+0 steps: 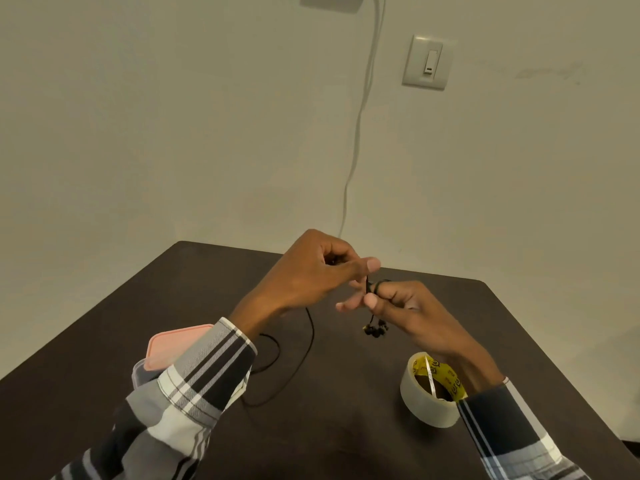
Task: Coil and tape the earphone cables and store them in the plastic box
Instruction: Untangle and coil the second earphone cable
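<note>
Dark surface point(346, 427) is carrying plastic box w/ pink lid point(166, 351) at left & tape roll point(429, 393) at right. Above it, left hand point(311, 271) and right hand point(408, 313) are both pinching black earphone cable point(367, 287) w/ curled fingers. Cable is looping round right fingers, earbuds point(375, 330) dangling below, rest trailing on surface.

The dark brown counter point(346, 427) carries three things. At about four o'clock stands a roll of clear tape point(420, 400) with a yellow printed core. At nine o'clock sits a plastic box point(152, 370) with a pink lid point(171, 344), partly hidden by a sleeve. Near the centre, black earphone cable point(298, 365) lies in loose loops.
</note>
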Tool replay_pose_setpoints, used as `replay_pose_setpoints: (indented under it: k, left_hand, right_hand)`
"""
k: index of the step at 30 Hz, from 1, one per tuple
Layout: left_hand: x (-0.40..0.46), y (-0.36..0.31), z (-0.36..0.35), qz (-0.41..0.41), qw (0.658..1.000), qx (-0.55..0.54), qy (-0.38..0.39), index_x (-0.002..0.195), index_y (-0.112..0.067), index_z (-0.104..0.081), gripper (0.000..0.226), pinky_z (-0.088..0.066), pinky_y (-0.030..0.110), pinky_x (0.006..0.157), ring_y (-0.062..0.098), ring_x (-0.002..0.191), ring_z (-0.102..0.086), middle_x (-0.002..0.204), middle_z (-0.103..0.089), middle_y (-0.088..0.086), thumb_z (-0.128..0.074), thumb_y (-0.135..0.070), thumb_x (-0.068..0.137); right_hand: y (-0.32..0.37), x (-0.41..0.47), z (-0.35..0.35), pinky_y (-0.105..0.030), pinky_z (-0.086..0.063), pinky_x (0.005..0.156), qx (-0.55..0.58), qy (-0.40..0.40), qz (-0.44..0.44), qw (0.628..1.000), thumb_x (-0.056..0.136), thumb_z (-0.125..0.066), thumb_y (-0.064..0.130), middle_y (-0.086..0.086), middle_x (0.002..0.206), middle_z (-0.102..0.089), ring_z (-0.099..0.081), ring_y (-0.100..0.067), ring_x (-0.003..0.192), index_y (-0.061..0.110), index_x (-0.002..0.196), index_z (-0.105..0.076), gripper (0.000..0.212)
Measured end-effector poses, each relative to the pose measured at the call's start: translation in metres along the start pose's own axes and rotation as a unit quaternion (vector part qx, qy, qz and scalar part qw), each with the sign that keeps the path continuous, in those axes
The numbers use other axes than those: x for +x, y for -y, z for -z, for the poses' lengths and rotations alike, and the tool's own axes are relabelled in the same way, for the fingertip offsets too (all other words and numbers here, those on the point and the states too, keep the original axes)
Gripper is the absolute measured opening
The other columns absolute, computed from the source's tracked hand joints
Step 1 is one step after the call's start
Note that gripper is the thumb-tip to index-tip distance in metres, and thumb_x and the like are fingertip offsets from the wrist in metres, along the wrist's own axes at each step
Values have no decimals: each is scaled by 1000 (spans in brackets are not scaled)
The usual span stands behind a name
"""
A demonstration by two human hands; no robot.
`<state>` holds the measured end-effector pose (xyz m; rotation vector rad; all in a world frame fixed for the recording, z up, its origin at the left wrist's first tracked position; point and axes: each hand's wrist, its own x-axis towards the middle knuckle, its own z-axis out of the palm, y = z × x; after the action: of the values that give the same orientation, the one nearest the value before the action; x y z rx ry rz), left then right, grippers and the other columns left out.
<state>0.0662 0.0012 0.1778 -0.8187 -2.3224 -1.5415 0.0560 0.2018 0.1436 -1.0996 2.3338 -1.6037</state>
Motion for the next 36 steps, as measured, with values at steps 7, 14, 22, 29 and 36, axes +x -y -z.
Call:
replay_pose_setpoints:
  k: [7,14,22,29,36]
  left_hand:
    - [7,6,12,69,990,-113,-39,67,-12,-70,35,-32,15,49,12,51,-30,50,-45,-7,-69,-44,81]
    - [-8,39,-13,160,976,-139,-42,80,-11,-76,37,-29,15,48,10,53,-31,58,-42,-1,-70,-47,84]
    - [-21,50,-38,171,984,-51,-1,81,-15,-78,33,-39,11,56,3,48,-40,50,-48,-11,-66,-44,90]
    - [-20,39,-24,105,991,75,27,72,-23,-75,31,-31,19,51,14,50,-38,53,-52,3,-66,-48,89]
    - [-19,8,3,48,993,103,18,73,-23,-76,32,-34,24,53,14,50,-43,57,-61,-1,-68,-52,85]
  right_hand:
    - [1,-9,9,-52,-35,115,340,100,95,930,98,-56,32,-13,107,-76,-48,-46,133,11,99,-73,27]
    - [19,-1,7,-76,-16,110,561,45,183,806,104,-45,29,-11,111,-75,-52,-41,132,7,105,-67,32]
    - [18,7,2,-56,-35,114,283,-260,110,917,95,-46,32,-1,106,-77,-61,-20,125,23,91,-73,29]
    - [-10,9,0,-22,-37,112,-47,-183,54,981,96,-52,28,13,111,-75,-47,1,135,23,103,-75,24]
    - [-7,7,-7,-27,-39,113,-20,-54,31,998,94,-57,26,-5,94,-78,-58,-3,125,39,84,-76,25]
